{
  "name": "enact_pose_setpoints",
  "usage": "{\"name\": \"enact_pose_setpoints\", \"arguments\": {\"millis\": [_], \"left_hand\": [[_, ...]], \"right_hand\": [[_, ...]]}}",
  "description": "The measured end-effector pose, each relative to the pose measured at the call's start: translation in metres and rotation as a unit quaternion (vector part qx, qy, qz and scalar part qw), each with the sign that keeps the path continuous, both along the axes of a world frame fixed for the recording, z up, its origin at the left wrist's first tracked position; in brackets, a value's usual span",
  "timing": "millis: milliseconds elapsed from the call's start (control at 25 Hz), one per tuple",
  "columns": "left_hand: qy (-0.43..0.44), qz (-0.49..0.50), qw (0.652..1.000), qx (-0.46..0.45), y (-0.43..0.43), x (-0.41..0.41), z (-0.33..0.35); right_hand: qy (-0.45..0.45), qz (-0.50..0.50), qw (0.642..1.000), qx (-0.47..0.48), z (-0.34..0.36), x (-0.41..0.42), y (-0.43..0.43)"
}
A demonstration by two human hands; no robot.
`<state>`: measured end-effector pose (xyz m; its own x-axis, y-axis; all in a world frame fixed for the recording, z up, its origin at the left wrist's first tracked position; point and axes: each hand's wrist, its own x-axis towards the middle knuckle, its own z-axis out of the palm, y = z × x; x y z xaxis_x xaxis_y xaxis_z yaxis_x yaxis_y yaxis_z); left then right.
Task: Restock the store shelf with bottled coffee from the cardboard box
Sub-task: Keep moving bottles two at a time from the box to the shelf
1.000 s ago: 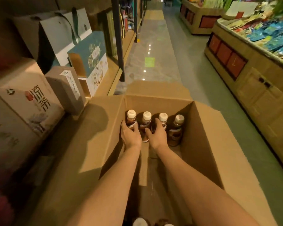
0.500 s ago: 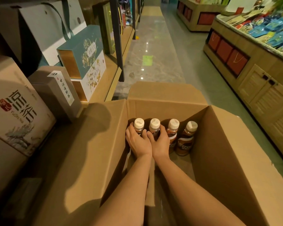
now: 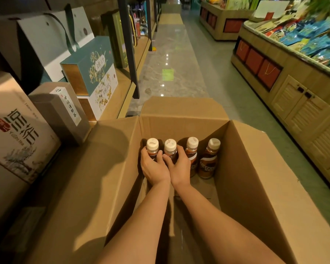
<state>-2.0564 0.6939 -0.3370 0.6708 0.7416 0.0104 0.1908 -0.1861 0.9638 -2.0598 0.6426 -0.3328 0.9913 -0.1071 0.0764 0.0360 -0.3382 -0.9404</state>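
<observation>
Inside the cardboard box point(image 3: 255, 168), four coffee bottles point(image 3: 208, 164) are standing upright along its far wall, caps pointing up. Our left hand point(image 3: 154, 168) is gripping the leftmost bottle point(image 3: 152, 147), and our right hand point(image 3: 179, 168) is gripping the second bottle point(image 3: 170, 148).

We are in a retail shop, looking down a long aisle with a polished floor point(image 3: 171, 54). On our left runs a wooden shelf point(image 3: 120, 100) with dark metal uprights, lined with printed gift boxes point(image 3: 95, 71) and a paper carrier bag point(image 3: 51, 40). On our right, a wooden display island point(image 3: 293, 67) carries bright blue and green packets point(image 3: 316, 40) above louvred cabinet doors point(image 3: 301, 105). Before us, an open cardboard box point(image 3: 255, 178) holds four white-capped coffee bottles point(image 3: 207, 162).
</observation>
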Motion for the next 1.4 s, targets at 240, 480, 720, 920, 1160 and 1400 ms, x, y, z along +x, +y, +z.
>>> {"name": "enact_pose_setpoints", "arguments": {"millis": [240, 480, 720, 920, 1160, 1400], "left_hand": [[-0.043, -0.059, 0.994, 0.085, -0.006, -0.031, 0.072], [-0.093, -0.117, 0.982, 0.115, -0.016, -0.082, 0.159], [-0.137, -0.14, 0.976, 0.096, -0.037, -0.153, 0.241], [-0.174, -0.055, 0.977, 0.113, -0.077, -0.231, 0.275], [-0.181, 0.141, 0.958, 0.171, -0.126, -0.38, 0.284], [-0.108, 0.319, 0.909, 0.244, -0.155, -0.557, 0.312]], "right_hand": [[-0.045, -0.004, 0.999, -0.018, 0.066, -0.026, -0.023], [-0.145, 0.044, 0.989, -0.001, 0.157, -0.061, -0.063], [-0.214, 0.132, 0.968, 0.004, 0.231, -0.093, -0.106], [-0.243, 0.258, 0.935, 0.024, 0.264, -0.145, -0.136], [-0.235, 0.434, 0.868, 0.064, 0.282, -0.262, -0.155], [-0.196, 0.615, 0.749, 0.148, 0.303, -0.416, -0.148]]}}
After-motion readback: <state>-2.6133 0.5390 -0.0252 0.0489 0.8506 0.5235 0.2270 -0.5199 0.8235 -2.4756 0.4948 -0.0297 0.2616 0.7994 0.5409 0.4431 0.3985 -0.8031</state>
